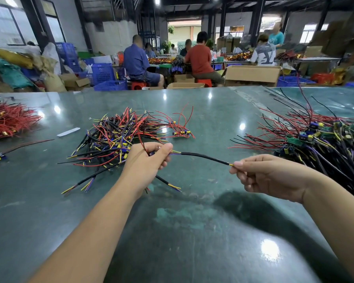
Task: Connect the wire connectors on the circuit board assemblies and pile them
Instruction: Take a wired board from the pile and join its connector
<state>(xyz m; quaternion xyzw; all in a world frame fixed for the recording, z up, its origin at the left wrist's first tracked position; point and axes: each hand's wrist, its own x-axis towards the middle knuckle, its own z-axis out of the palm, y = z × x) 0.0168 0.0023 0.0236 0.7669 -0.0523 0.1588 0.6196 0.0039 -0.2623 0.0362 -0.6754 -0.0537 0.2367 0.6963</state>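
both hands gripping: left hand point(149, 160) pinches the black cable point(202, 157) near its board end, right hand point(260, 174) its tip; light, floppy stuff, so I'd hold close by the connectors

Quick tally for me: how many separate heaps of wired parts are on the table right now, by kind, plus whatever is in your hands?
Mixed red, black and yellow wire heaps: 2, middle heap and right heap
All-red wire heap: 1
Black sleeved cable held between left hand and right hand: 1
Loose single piece at the left edge: 1
Total: 5
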